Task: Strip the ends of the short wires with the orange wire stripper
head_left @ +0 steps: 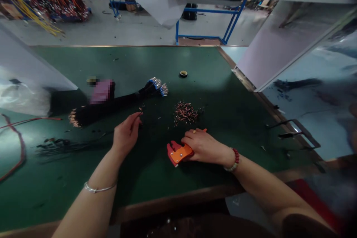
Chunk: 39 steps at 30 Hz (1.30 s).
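My left hand (127,131) is closed in a pinch, with what looks like a thin black wire between its fingertips; most of it is hidden. My right hand (205,145) grips an orange and red wire stripper (180,154), whose jaws point left above the green bench. Just beyond the stripper lies a pile of small copper-coloured wire scraps (185,112). A thick bundle of black wires (107,109) stretches behind my left hand, with bare copper ends at the left and metal terminals (157,84) at the right. Loose dark wires (64,147) lie left of my left wrist.
A roll of tape (183,74) sits farther back on the green bench (145,59). A pinkish block (102,91) stands behind the bundle. At the left are a clear plastic bag (25,93) and a red cable (21,148). A black metal handle (302,134) is at the right edge.
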Motion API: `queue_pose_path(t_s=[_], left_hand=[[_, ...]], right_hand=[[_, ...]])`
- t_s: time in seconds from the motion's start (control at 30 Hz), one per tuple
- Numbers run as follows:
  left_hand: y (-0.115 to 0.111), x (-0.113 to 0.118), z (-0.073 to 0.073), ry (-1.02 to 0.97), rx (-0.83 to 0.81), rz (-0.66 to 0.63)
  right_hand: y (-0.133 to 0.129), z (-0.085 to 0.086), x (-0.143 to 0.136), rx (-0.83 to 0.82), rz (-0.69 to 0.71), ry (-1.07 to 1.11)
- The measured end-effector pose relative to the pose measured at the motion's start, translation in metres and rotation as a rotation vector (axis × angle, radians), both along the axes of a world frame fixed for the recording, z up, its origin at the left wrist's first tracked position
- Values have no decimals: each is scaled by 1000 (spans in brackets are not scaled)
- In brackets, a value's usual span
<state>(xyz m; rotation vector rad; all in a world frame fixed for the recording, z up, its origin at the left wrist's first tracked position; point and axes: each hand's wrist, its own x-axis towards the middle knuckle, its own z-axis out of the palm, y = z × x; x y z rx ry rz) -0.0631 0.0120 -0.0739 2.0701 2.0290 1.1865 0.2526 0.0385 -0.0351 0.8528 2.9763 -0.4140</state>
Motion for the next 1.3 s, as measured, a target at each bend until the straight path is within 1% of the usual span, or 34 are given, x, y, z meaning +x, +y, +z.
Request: queue_pose_path(t_s=[0.17,0.37,0.43,0.5,0.6,0.67,0.73,0.83,1.0,1.2,1.3], left_hand=[[-5,8,7,15,56,-48],[-5,16,2,135,168,-110],[-5,20,3,197,220,-155],[-7,27,6,264,283,-221],[-14,44,12,363,362,-350],[-19,57,15,416,399,-425],[-23,68,15,451,433,-467],[-25,76,11,484,467,-475],[-23,79,3,517,438,-428],[-20,82,-3,529,393,-357],[-19,83,-5,541,369,-329]], right_hand=[[3,-1,1,10,42,-9],[2,-1,2,50,48,27],[2,-2,4,112,64,142],[2,-4,5,221,64,332],[1,-8,6,346,-2,575],[0,-11,5,356,-21,634],[-1,-15,3,339,4,651],[-1,-21,-1,277,49,685],[-1,-24,-5,156,28,736],[-18,-20,-15,103,87,570],[-25,-18,-21,116,133,554]])
